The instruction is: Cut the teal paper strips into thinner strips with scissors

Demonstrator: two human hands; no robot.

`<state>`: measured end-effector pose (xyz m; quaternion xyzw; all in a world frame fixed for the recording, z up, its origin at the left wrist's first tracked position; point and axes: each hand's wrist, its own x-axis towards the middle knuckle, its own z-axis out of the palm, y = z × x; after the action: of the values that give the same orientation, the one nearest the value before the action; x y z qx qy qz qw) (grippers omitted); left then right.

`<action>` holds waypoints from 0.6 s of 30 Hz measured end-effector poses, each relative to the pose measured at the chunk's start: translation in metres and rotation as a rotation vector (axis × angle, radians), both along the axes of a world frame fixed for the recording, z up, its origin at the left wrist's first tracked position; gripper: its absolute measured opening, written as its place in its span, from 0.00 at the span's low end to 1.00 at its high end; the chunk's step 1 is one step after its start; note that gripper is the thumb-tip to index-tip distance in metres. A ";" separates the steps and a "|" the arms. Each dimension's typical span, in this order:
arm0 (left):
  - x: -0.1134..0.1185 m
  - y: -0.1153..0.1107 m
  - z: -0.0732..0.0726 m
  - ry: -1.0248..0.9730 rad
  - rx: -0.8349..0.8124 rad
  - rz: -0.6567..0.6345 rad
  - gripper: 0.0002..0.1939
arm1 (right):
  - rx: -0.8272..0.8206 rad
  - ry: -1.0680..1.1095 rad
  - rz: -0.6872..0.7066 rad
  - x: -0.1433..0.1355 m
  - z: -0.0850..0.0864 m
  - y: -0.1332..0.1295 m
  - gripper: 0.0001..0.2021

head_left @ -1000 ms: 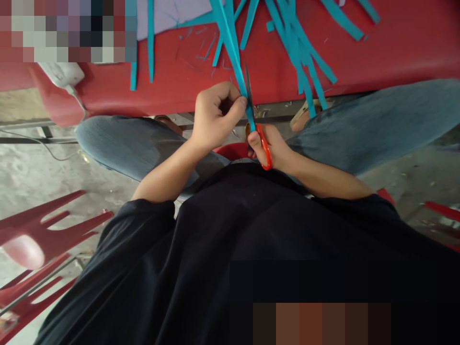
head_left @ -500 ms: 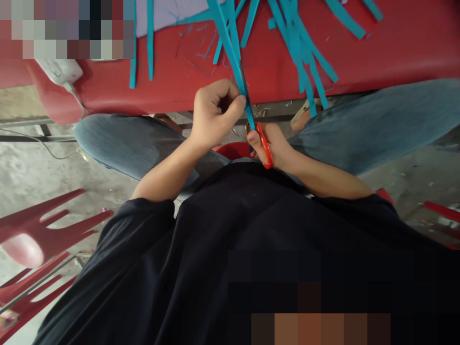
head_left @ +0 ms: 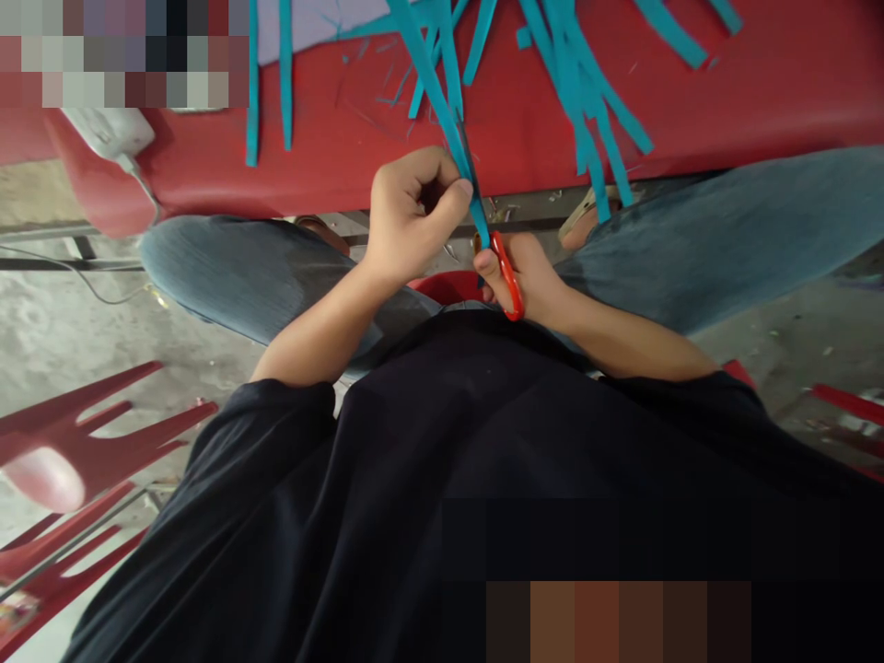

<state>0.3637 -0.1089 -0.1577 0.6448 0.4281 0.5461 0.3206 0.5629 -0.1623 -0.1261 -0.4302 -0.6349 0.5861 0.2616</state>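
In my right hand point(head_left: 525, 276) is a pair of scissors with red-orange handles point(head_left: 512, 295), its blades pointing up and away toward the table. A long teal strip point(head_left: 428, 83) runs from the table down along the blades, its near end by the scissors' pivot. My left hand point(head_left: 418, 212) pinches this strip between thumb and bent fingers, close beside the blades. The blades lie against the strip, so I cannot tell how far apart they are. Several more teal strips point(head_left: 573, 92) lie bunched on the table, some hanging over its near edge.
The red-covered table point(head_left: 773, 101) spans the top, with a pale lilac sheet point(head_left: 296, 23) and thin teal scraps on it. A white power strip point(head_left: 110, 133) with a cable sits at the left. Red plastic chairs point(head_left: 83, 414) stand on the concrete floor at the left.
The view has shifted very slightly. Both hands, the scissors and the strip keep nearly the same places.
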 end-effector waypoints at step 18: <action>-0.003 0.003 0.005 0.028 0.002 0.014 0.26 | -0.056 0.025 0.002 -0.001 -0.012 -0.002 0.38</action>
<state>0.3608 -0.1057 -0.1528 0.6496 0.4366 0.5396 0.3102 0.5623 -0.1639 -0.1383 -0.4293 -0.6153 0.6093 0.2568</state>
